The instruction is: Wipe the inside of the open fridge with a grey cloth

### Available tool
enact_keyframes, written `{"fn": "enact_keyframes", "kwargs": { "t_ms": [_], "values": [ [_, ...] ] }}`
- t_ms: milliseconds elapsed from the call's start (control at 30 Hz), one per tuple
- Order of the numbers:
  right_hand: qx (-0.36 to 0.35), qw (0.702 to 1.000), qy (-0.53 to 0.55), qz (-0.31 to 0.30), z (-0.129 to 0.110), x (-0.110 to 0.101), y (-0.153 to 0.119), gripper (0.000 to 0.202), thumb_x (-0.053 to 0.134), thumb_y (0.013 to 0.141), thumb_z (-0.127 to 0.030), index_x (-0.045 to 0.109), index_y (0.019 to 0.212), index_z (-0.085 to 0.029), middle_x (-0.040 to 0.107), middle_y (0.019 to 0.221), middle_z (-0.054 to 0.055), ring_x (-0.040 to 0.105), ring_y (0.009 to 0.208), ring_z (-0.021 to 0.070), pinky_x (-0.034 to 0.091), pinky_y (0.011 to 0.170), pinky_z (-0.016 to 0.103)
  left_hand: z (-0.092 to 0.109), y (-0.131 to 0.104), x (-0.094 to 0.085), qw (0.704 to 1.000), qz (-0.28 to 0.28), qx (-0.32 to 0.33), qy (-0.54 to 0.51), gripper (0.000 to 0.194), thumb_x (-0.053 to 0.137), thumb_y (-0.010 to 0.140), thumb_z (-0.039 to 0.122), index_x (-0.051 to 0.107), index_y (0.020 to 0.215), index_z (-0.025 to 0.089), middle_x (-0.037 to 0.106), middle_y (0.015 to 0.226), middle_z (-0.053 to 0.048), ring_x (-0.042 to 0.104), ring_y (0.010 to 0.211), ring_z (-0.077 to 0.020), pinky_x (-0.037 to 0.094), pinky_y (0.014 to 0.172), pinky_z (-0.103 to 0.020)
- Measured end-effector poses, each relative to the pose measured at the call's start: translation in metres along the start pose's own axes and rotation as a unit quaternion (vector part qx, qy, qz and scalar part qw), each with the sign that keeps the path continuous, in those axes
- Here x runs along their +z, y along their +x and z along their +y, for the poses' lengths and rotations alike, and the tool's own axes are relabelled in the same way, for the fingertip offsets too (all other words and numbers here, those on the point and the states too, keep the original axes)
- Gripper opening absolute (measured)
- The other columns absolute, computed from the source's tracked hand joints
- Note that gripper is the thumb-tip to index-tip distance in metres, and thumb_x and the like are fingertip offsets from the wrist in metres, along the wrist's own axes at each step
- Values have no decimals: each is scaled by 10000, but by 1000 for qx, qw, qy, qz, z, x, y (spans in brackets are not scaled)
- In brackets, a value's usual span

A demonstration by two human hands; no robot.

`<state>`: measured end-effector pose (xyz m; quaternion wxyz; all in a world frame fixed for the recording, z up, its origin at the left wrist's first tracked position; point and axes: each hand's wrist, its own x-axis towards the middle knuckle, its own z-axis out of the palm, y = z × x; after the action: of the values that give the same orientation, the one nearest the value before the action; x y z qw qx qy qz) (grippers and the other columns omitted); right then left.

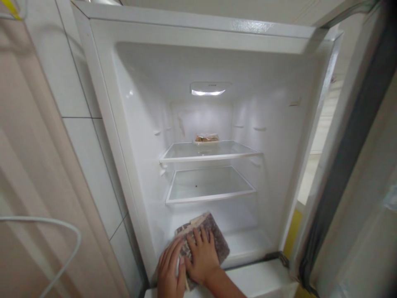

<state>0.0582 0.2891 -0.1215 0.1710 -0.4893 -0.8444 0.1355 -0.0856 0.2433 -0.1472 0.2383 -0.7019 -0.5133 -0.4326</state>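
A folded grey-brown cloth (221,240) with a pale patterned part lies in the bottom of an open white fridge (130,124), near its front lip. My right hand (203,254) rests flat on top of the cloth with its fingers spread. At the cloth's left edge, my left hand (170,267) is closed, fingers together and thumb on the near side. A thin whitish strip shows between that thumb and the fingers; what it is, I cannot make out. The underside of the cloth is hidden.
Two glass shelves, an upper shelf (182,153) and a lower shelf (214,184), sit above the hands. A wrapped food tray (206,138) stands on the upper one. The fridge door (347,165) is swung open at right. A white cable (62,223) hangs at left.
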Motion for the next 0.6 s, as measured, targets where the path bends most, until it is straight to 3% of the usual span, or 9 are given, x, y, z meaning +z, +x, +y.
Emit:
{"fn": "enact_keyframes", "kwargs": {
  "t_ms": [133,233,367,467,600],
  "values": [
    [32,997,11,-76,-57,21,32,563,265,994,-317,357,1541,-219,226,1653,105,188,1534,335,161,1228,626,10,-5,-21,999,17,-39,-5,392,422,938,218,541,1311,230,680,1278,-103,634,1200,-217,574,951,-391],
    [14,998,12,-67,-64,20,34,612,318,983,-394,318,1554,-173,217,1651,141,181,1534,349,128,1232,628,0,-20,-28,999,32,-23,24,384,438,916,192,549,1283,220,706,1207,-104,660,1141,-210,582,911,-372],
    [-40,998,39,-33,-33,5,15,706,415,912,-612,405,1517,-248,304,1635,134,204,1519,396,63,1216,665,-22,-49,-24,994,11,47,101,377,473,867,173,582,1227,205,741,1122,-93,699,1042,-198,597,813,-324],
    [-2,1000,26,2,7,-9,5,668,407,906,-640,472,1473,-292,380,1606,107,258,1502,382,72,1214,653,-30,-70,-14,985,-25,77,150,421,515,815,161,604,1223,217,739,1158,-89,700,1048,-220,596,809,-348],
    [95,994,-46,40,80,-32,-11,599,429,910,-568,514,1443,-307,454,1567,61,313,1476,351,130,1211,618,-32,-92,-3,981,-45,71,175,483,534,778,138,624,1236,264,711,1228,-94,683,1088,-248,593,809,-377]
  ]
}}
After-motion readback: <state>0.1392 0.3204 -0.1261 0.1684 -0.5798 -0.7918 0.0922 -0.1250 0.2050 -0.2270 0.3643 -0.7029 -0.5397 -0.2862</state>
